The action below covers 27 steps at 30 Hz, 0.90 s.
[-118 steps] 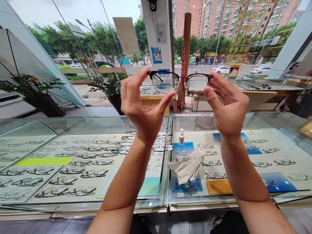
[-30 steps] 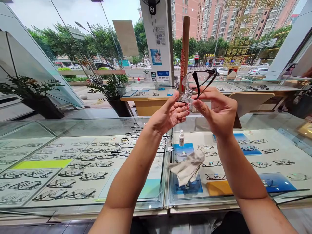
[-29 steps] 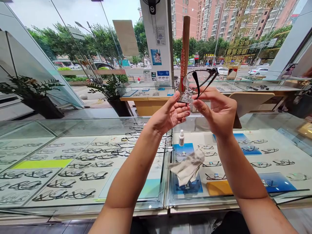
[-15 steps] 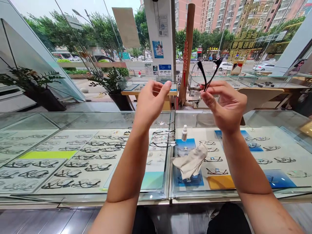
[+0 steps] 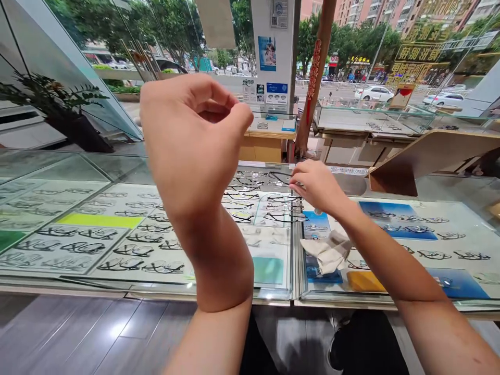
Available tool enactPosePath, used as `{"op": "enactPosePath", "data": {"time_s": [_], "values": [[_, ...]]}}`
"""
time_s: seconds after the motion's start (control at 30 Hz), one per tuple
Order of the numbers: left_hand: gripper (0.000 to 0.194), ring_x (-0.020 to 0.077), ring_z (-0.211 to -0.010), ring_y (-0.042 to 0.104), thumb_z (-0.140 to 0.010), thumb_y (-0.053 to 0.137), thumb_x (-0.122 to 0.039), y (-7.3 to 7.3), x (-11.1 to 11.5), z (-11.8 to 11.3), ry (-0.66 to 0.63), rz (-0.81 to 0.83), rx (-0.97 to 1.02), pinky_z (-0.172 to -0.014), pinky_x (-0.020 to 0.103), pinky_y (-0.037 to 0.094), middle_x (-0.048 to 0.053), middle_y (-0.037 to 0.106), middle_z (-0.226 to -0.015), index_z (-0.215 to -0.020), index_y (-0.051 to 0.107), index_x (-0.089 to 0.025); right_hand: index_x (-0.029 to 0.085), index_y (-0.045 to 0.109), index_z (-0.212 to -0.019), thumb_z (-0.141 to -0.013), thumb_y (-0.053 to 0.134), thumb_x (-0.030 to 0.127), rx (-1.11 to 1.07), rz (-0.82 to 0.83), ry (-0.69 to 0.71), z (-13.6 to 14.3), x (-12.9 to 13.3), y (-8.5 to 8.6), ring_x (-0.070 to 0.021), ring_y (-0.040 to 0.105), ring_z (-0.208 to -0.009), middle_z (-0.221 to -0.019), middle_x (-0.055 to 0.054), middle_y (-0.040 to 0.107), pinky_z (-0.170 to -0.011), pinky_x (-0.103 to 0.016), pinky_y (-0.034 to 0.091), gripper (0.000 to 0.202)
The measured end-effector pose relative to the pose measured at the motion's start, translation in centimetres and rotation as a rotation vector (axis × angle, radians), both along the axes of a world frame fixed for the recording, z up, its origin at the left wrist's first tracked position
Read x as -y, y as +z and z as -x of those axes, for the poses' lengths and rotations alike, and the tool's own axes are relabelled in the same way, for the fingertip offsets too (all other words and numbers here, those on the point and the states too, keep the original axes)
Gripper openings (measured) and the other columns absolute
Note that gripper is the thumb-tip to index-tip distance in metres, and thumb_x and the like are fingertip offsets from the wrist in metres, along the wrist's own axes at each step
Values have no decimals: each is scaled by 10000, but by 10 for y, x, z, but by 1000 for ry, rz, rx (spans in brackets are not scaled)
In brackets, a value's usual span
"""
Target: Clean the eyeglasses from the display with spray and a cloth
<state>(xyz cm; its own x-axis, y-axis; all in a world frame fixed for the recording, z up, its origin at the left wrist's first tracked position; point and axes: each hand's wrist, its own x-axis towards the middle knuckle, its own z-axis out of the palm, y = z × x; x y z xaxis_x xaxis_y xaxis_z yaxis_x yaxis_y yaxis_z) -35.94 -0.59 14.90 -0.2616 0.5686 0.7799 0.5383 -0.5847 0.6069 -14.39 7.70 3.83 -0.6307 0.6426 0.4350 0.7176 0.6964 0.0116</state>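
Note:
My left hand (image 5: 191, 135) is raised close to the camera, with the wrist bent and the fingers curled toward the thumb; whatever the fingertips hold, if anything, is hidden. Lower and to the right, my right hand (image 5: 318, 187) reaches over the glass counter, its fingertips pinching dark-framed glasses (image 5: 279, 177) at the back end of the rows of spectacles. More glasses (image 5: 287, 216) lie just in front of them. A crumpled beige cloth (image 5: 330, 253) rests on the glass, right of the counter's seam.
The glass display counter (image 5: 296, 281) spans the view, showing many frames on white, blue and green panels. An orange-yellow cloth (image 5: 365, 281) lies near its front edge. Behind stand a wooden chair back (image 5: 441, 151), a wooden post (image 5: 315, 78) and a potted plant (image 5: 78, 133).
My right hand has lowered the glasses from in front of the window to the counter. My left hand has come nearer the camera and curled. The view has tilted down.

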Motion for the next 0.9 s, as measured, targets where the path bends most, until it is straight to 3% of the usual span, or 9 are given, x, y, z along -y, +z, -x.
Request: {"op": "enactPosePath", "data": {"time_s": [0.17,0.3,0.4,0.5,0.63,0.7,0.8,0.9], "values": [[280,323,-1014,684,-839,875,-427,-7,-29,17,-48,83,140,-891,436,529,23,669,-732,-725,694,-248,113,841,-1029,-1060,560,185,387,189,-121,54,-50,-33,-322,618,-1180,-1236,-195,789,-888,-416,376,292],[328,311,-1105,671,-874,855,-440,-11,-45,26,-135,208,133,-986,393,500,30,702,-798,-737,668,-208,86,824,-1102,-1023,567,155,490,243,-158,66,-76,-52,-320,631,-1188,-1275,-221,779,-877,-393,386,278],[349,288,-1114,654,-891,846,-442,-12,-45,30,-220,198,161,-974,360,496,26,698,-786,-717,645,-217,78,820,-1107,-998,583,138,525,244,-181,65,-86,-59,-328,644,-1180,-1269,-242,778,-899,-395,405,268],[340,257,-990,638,-905,829,-432,-11,-41,30,-202,144,163,-900,357,484,20,667,-730,-690,657,-232,78,814,-1117,-985,587,117,552,249,-204,64,-93,-63,-337,650,-1210,-1262,-252,784,-930,-393,417,266],[313,221,-787,576,-931,786,-433,-8,-38,28,-60,176,82,-796,393,418,20,661,-736,-714,707,-221,72,818,-1119,-961,620,115,572,271,-236,63,-99,-67,-348,660,-1245,-1250,-265,796,-963,-394,433,257],[317,217,-763,555,-922,803,-425,-7,-38,28,-77,163,92,-799,401,405,18,648,-723,-701,701,-223,71,830,-1114,-940,631,102,576,285,-248,62,-99,-66,-352,672,-1253,-1226,-273,805,-977,-401,441,267],[333,216,-751,535,-881,853,-402,-7,-38,27,-141,116,142,-793,398,403,6,612,-670,-652,666,-250,96,855,-1087,-920,639,96,571,306,-272,61,-99,-59,-348,719,-1192,-1175,-263,825,-963,-401,455,273],[330,206,-735,535,-927,793,-411,-6,-35,25,-80,149,73,-751,394,382,9,612,-685,-676,666,-239,146,863,-1117,-954,622,158,547,309,-315,59,-102,-45,-354,753,-1124,-1166,-227,840,-916,-406,472,291]]}}
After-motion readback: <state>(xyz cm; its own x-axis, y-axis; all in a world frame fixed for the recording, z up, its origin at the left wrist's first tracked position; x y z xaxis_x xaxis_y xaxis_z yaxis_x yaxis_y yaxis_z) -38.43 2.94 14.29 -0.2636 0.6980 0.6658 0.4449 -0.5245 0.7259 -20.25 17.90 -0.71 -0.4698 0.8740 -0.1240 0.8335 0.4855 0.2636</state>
